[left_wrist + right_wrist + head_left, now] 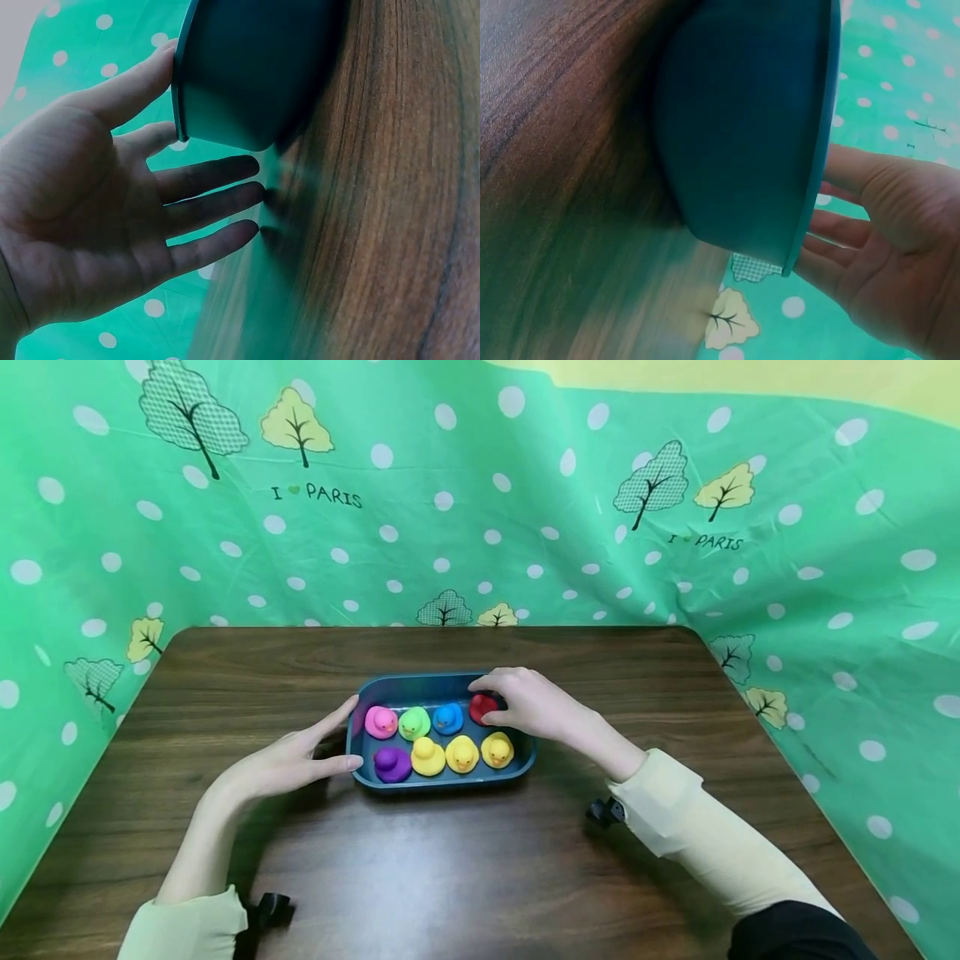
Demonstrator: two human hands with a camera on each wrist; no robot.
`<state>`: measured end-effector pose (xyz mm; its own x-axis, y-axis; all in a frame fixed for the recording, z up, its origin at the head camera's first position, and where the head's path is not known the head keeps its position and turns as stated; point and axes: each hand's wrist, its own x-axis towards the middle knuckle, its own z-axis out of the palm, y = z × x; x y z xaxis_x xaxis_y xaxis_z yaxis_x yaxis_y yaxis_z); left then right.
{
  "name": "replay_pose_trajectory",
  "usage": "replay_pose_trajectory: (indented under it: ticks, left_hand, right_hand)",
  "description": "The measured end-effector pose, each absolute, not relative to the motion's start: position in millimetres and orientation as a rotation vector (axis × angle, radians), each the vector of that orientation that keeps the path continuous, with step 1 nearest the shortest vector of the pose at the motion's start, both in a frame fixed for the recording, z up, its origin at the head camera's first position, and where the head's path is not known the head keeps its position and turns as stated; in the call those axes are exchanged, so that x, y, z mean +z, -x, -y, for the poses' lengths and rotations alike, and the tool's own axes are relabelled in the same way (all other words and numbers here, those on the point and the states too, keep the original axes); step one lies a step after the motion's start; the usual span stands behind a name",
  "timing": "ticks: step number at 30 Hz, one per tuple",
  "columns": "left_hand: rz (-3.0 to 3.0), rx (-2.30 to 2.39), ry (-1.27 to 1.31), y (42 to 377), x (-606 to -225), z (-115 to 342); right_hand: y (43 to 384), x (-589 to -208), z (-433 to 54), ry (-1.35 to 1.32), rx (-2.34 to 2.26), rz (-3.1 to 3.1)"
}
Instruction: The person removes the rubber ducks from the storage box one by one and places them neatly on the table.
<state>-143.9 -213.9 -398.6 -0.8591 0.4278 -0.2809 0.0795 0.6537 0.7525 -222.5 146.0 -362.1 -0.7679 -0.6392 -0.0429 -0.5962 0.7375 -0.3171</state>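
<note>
A dark blue tray (442,786) holds small toy ducks in two rows. The far row has a pink duck (381,722), a green duck (415,723), a blue duck (447,718) and a red duck (482,707). Nearer are a purple duck (392,764) and three yellow ducks (462,754). My right hand (531,703) reaches over the tray's right end, thumb and fingers pinching the red duck, which they partly hide. At the opposite end, my left hand (288,762) touches the rim with thumb and forefinger; its other fingers spread straight in the left wrist view.
The tray stands on a dark wooden table (420,877). Behind and beside the table hangs a green dotted cloth (465,460) with printed trees. Black wrist devices (604,812) sit under both cuffs.
</note>
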Motion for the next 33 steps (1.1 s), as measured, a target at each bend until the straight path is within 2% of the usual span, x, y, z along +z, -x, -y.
replay_pose_trajectory:
  ticks: [15, 33]
  left_hand:
    - [-2.438, 1.071, -0.393, 145, -397, 214]
    - [-2.434, 1.073, -0.393, 144, -398, 213]
  right_hand:
    - [222, -366, -139, 1.053, -0.208, -2.846]
    - [228, -374, -142, 1.11, -0.264, -2.828]
